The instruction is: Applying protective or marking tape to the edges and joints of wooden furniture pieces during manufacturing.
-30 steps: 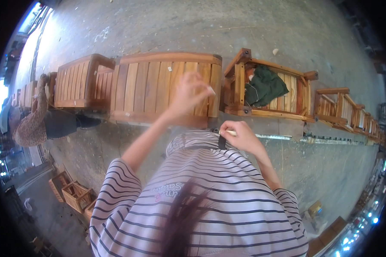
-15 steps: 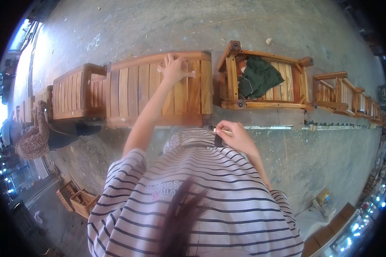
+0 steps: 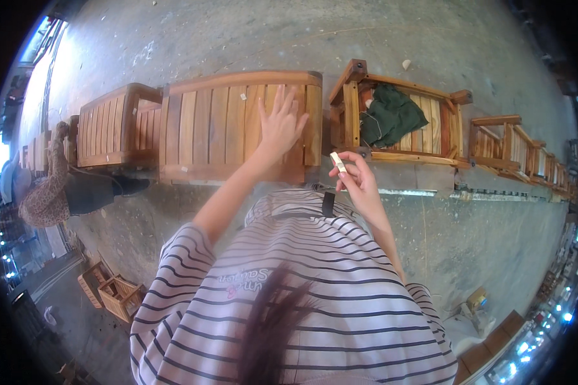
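Observation:
A slatted wooden furniture piece (image 3: pixel 221 128) with a rounded frame lies in front of me. My left hand (image 3: pixel 280 128) rests on its right-hand slats, fingers spread, with nothing in it. In my right hand (image 3: pixel 361 186), closer to my body, a small pale rectangular stick (image 3: pixel 337 162) is pinched between thumb and fingers; its exact kind is too small to tell. That hand is just off the piece's near right corner. A small white bit (image 3: pixel 243 97) sits on the far slats.
To the right, an upturned wooden frame (image 3: pixel 417 156) holds a dark green cloth (image 3: pixel 392 115). More wooden pieces (image 3: pixel 507 144) continue in line beyond it. Another slatted piece (image 3: pixel 103 131) stands left, near a person in a leopard-print top (image 3: pixel 48 199). Wooden crates (image 3: pixel 119 295) lie lower left.
My left hand has moved right and slightly nearer across the slats, and its fingers have stretched out. My right hand has risen from my waist, carrying the pale stick forward.

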The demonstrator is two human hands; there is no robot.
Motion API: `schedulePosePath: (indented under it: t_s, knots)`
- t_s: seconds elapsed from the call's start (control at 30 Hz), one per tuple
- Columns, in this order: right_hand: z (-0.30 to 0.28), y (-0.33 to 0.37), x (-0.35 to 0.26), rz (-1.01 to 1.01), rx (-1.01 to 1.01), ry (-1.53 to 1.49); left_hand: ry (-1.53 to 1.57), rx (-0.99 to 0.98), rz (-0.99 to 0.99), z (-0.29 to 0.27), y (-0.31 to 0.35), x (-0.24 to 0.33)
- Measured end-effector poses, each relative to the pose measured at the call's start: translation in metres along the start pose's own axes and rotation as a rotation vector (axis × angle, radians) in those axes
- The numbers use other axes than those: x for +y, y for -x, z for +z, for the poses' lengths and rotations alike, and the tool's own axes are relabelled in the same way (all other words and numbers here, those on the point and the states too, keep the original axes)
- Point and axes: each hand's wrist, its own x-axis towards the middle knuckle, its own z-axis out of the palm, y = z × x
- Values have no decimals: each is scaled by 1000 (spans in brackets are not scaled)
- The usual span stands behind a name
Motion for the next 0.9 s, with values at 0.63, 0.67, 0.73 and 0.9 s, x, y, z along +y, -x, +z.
schedulePosePath:
  t_s: [0.63,0.67,0.73,0.9]
  knots:
    - [86,3,-4,25,-12,-25,1266,-194,-163,-121,87,0]
    - [93,1,-4,20,-17,-25,1263,-171,-178,-122,93,-6]
    - [107,0,-5,17,-23,-24,1260,-146,-198,-127,102,-15]
    - [145,-8,-10,4,72,70,1012,74,-166,-148,124,-33]
